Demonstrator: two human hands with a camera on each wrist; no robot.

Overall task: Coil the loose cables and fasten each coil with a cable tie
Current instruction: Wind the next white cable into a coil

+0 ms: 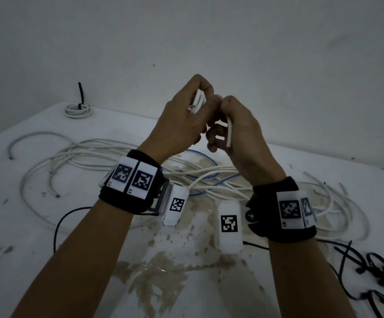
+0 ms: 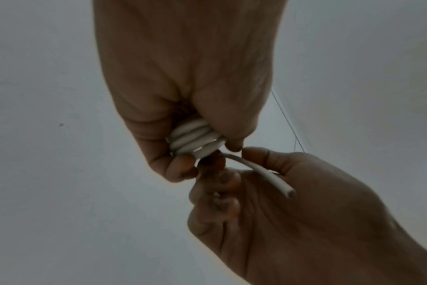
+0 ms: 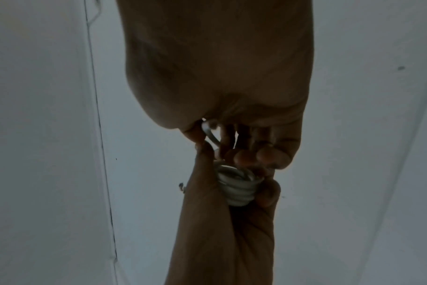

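While both hands are raised together above the desk (image 1: pixel 324 171), two wrist straps with square markers sit nearest, one on each forearm. Close to the right forearm, on its outer side, lies one heap of black cable ties (image 1: pixel 374 278); how many are in it cannot be told. Beneath and between the wrists, brown stains (image 1: pixel 168 267) mark the desk.

One small coil (image 2: pixel 195 141) of white cable is held in the air. The left hand (image 1: pixel 181 115) has thumb and fingers curled tight round it, and about four stacked turns show between them in the left wrist view. The right hand (image 1: pixel 239 131) touches the left at the fingertips; its fingers are curled and its thumb and forefinger pinch the free end (image 2: pixel 268 173) of the same cable, whose cut tip sticks out over the palm.

Under the hands and spreading out to both sides, a tangle of loose white cables (image 1: pixel 94 157) lies on the desk, with one thin blue cable (image 1: pixel 200 154) running through it just below the wrists. One black cord (image 1: pixel 58 223) loops beside the left forearm.

Well beyond the left hand, near the far edge, rests one finished coil (image 1: pixel 77 110) bound by a black tie (image 1: pixel 80 95) whose tail stands upright. A plain wall (image 1: pixel 278 53) rises behind.
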